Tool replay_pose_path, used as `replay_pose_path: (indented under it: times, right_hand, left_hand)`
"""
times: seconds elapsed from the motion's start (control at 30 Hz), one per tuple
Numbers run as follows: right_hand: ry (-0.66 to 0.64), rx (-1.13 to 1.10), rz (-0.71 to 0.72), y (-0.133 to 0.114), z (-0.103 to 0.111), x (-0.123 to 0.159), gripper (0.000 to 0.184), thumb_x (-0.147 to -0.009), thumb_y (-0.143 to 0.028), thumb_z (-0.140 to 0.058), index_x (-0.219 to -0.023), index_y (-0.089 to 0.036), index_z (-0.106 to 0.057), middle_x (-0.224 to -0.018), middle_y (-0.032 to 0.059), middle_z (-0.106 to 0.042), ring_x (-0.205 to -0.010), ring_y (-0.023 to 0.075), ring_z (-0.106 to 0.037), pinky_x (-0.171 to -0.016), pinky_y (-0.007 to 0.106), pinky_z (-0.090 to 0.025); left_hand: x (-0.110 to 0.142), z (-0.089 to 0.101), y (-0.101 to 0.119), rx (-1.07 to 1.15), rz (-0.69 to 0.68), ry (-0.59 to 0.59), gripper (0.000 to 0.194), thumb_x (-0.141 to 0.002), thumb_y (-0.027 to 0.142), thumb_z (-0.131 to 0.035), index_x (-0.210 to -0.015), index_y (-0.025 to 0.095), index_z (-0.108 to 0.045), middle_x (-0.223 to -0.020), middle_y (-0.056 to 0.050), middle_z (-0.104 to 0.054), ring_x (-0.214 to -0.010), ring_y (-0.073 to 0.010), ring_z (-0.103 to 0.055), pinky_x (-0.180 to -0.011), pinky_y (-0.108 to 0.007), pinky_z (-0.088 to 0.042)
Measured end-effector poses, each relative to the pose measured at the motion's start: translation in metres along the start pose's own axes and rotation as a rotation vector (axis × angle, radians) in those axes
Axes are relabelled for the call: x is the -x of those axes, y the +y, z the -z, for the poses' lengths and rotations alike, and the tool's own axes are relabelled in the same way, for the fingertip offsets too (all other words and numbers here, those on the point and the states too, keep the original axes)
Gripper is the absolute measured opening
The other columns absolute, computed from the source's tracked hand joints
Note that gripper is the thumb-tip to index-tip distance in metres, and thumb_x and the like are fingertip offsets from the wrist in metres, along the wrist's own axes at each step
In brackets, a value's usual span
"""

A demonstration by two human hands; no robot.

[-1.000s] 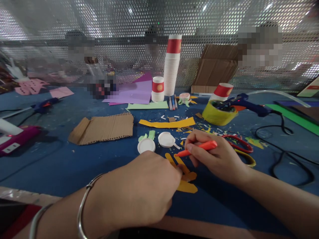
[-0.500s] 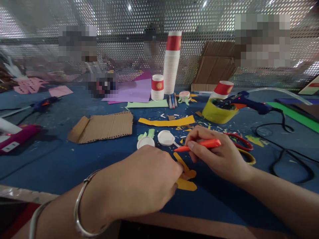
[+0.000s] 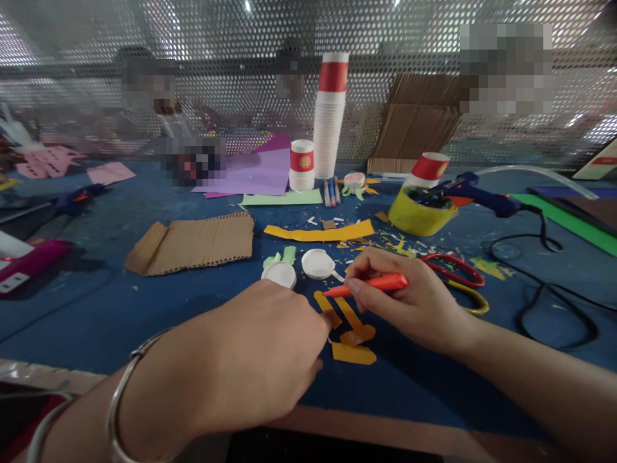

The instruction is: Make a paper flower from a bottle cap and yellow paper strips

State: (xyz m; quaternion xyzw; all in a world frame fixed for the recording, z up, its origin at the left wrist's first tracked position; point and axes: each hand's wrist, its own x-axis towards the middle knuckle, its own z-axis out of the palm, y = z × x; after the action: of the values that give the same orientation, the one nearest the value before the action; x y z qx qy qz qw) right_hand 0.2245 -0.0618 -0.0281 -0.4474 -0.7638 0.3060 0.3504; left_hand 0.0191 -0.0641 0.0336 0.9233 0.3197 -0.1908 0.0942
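My right hand (image 3: 400, 296) grips a red marker (image 3: 380, 283) like a pen, its tip pointing left. That tip is at the upper end of an orange paper piece (image 3: 320, 298). My left hand (image 3: 250, 347) is curled over the near table, back up; its fingertips close on the lower part of this piece and are mostly hidden. More orange paper cutouts (image 3: 354, 352) lie just right of it. Beyond my hands are two white paper discs, one on the left (image 3: 279, 274) and one on the right (image 3: 318, 263).
Red and yellow scissors (image 3: 457, 276) lie right of my right hand. Behind them a glue gun (image 3: 482, 193) rests on a yellow tape roll (image 3: 419, 212), its cord trailing right. Cardboard (image 3: 202, 241) lies left. An orange strip (image 3: 322, 231), paper scraps and stacked cups (image 3: 330, 128) stand farther back.
The marker and my right hand have moved left, its tip coming to the orange piece. My left hand has shifted left, uncovering more of the orange paper. The view has shifted slightly.
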Motion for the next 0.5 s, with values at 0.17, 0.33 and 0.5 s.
replay_pose_path:
  times: [0.17,0.33,0.5]
  right_hand:
    - [-0.004,0.012,0.012,0.0015,-0.0020,-0.0013,0.015,-0.094,-0.026,-0.058,-0.081,-0.021,-0.061,-0.072,-0.0013,-0.063,-0.062,0.0121,-0.054,-0.058,0.026,-0.043]
    - [-0.026,0.006,0.008,0.0026,-0.0033,-0.0017,0.014,-0.095,-0.026,-0.057,-0.082,-0.020,-0.061,-0.073,-0.0018,-0.062,-0.064,0.0116,-0.054,-0.059,0.025,-0.043]
    - [-0.074,-0.006,-0.021,0.0020,-0.0041,-0.0009,0.015,-0.097,-0.029,-0.057,-0.085,-0.020,-0.061,-0.074,-0.0023,-0.060,-0.064,0.0111,-0.053,-0.060,0.024,-0.044]
  left_hand:
    - [0.0018,-0.0060,-0.0019,0.008,-0.022,0.057,0.018,-0.089,0.024,-0.063,-0.103,0.021,-0.074,-0.067,-0.005,-0.070,-0.052,-0.0202,-0.059,-0.052,-0.032,-0.034]
    - [0.0041,-0.0084,0.0003,-0.002,-0.026,0.079,0.020,-0.086,0.013,-0.060,-0.101,0.021,-0.072,-0.070,-0.004,-0.070,-0.054,-0.0187,-0.058,-0.054,-0.032,-0.031]
    - [0.0048,-0.0099,-0.0005,-0.024,-0.032,0.065,0.022,-0.086,0.013,-0.058,-0.101,0.022,-0.071,-0.069,-0.004,-0.069,-0.055,-0.0193,-0.057,-0.053,-0.033,-0.028]
